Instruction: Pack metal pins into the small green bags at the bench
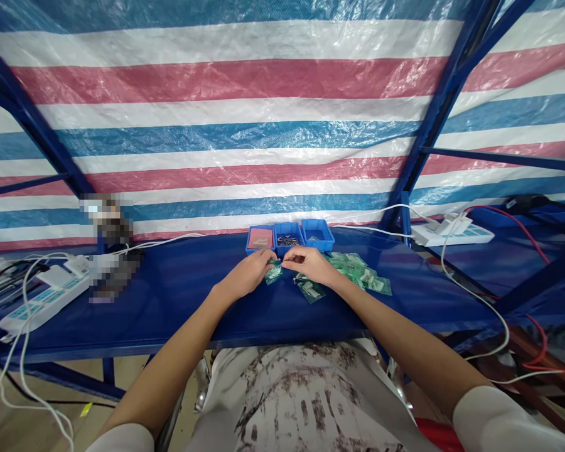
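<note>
Both my hands meet over the blue table, in front of three small blue bins. My left hand [251, 274] is closed on the edge of a small clear-and-green plastic bag [274, 273], which hangs below its fingertips. Thumb and forefinger of my right hand [309, 263] pinch together at the bag's right edge; whether they grip the bag or some tiny part is too small to tell. Under and beside my right hand lies a heap of similar green bags [358, 271], with one darker bag [309, 290] nearest me.
The left bin [260, 246] holds a pinkish piece, the middle bin [288, 242] dark small parts, the right bin [318, 230] a few small items. Power strips with cables stand left [47, 301] and right [452, 233] on the blue table [179, 314]. A striped tarp [245, 138] hangs behind.
</note>
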Demonstrator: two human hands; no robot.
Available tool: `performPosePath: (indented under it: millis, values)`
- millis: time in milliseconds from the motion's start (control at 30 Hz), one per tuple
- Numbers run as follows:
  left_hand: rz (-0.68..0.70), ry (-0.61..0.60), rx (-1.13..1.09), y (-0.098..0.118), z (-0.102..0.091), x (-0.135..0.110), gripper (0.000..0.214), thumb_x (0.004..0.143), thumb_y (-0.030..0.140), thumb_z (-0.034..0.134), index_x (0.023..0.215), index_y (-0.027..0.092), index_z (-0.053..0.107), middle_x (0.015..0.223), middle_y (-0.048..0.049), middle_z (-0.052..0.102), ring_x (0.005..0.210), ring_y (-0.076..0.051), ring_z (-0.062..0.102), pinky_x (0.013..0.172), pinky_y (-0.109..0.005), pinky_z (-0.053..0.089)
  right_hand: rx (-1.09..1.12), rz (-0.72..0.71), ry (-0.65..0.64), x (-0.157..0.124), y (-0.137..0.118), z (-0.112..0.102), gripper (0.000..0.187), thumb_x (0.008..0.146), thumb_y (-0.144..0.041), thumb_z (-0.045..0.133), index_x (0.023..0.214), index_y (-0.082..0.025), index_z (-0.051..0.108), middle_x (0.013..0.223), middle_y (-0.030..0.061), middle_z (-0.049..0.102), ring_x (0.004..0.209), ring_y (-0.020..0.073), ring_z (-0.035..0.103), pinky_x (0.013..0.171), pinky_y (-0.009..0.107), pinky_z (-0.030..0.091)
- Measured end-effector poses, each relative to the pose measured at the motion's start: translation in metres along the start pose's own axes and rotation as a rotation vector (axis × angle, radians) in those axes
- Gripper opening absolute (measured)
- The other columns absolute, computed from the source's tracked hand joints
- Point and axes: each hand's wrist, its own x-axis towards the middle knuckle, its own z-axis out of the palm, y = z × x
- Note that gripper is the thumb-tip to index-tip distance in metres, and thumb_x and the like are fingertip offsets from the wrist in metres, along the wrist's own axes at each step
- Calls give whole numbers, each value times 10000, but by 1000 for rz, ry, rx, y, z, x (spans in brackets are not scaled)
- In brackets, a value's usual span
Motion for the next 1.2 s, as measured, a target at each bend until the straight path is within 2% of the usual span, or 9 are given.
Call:
performPosePath:
  millis: [100,300,633,767,967,1200]
  values:
    - [10,-1,-13,4,-2,1,151,1106,274,423,1136,210,557,1128,-112,662,1003,-262,647,876,-376,535,5,1,-56,-1,-6,3,334,907,-565,759,863,-235,779,868,49,724,707,192,606,631,311,486]
    - [9,4,-16,6,-5,1,162,1119,307,433,1092,211,560,1061,-87,650,949,-244,626,826,-346,505,3,-18,-65,-1,-6,6,355,924,-571,729,816,-233,720,799,22,653,655,174,543,594,293,427]
    - [-5,-11,17,2,-3,0,156,1128,291,429,1176,207,551,1150,-108,642,1037,-266,644,902,-381,525,-47,-80,40,2,-3,1,313,990,-523,679,866,-236,698,863,26,609,726,188,556,682,310,448]
    - [-40,-35,45,2,-3,-1,186,1118,356,483,1196,203,554,1147,-112,629,1054,-284,641,903,-394,533,-13,-62,53,2,-1,1,292,994,-506,686,890,-233,699,867,24,618,720,186,549,668,309,436]
    - [-38,-46,48,3,-4,-1,204,1137,369,416,1090,206,531,1087,-105,610,1013,-278,624,873,-393,532,27,-15,-8,0,-5,0,337,993,-558,675,914,-231,683,865,26,618,710,187,543,663,321,437]
    - [-36,-35,44,7,-6,1,174,1131,333,409,1039,218,501,1079,-99,610,1009,-278,615,884,-407,528,-71,-3,-93,1,1,2,401,942,-621,708,914,-226,646,966,35,589,702,176,525,664,332,442]
